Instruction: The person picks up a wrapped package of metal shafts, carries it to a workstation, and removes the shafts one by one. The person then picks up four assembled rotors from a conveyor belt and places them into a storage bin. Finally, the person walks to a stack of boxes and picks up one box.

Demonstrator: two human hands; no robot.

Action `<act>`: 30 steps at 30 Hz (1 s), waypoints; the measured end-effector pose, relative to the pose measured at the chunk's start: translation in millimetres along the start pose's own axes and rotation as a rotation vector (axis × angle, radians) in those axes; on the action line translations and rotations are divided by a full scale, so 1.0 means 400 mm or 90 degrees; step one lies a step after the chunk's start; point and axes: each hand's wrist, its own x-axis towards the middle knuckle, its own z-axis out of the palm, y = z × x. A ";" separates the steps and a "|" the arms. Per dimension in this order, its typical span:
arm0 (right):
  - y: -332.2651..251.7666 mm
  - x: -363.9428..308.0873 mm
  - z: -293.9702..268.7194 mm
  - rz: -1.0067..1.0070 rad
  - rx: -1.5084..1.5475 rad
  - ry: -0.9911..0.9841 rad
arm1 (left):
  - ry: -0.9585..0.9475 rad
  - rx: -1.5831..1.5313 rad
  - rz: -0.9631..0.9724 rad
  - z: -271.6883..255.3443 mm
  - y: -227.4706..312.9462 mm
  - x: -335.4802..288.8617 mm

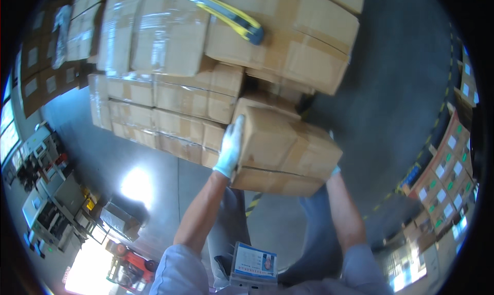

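A taped cardboard box [283, 148] is held between my two hands in front of the stack, slightly tilted. Flat against its left side lies my left hand [230, 148], in a pale glove with the fingers pointing up. My right hand [336, 170], also gloved, grips the right side; the box hides most of its fingers. Behind it rises a stack of taped cartons [180, 97], with a dark gap where the held box meets it. On the top carton [319, 37] rests a yellow and dark blue utility knife [231, 19].
Grey floor [391, 73] stretches to the right, with a yellow-black striped line [435, 133]. Labelled cartons [447, 176] stand beyond it. On the left are equipment [46, 202], an open carton [119, 220] and a red machine [131, 269]. A badge [254, 261] hangs at my waist.
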 end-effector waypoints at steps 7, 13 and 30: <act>0.000 -0.103 0.031 -0.035 -0.036 -0.046 | -0.004 -0.121 -0.155 -0.011 -0.023 -0.074; 0.132 -0.229 0.062 -0.008 -0.061 -0.029 | 0.081 -0.166 -0.086 -0.115 -0.067 -0.302; 0.428 -0.940 0.583 0.135 -0.479 -0.180 | 0.281 -0.759 -0.168 -0.505 -0.190 -1.208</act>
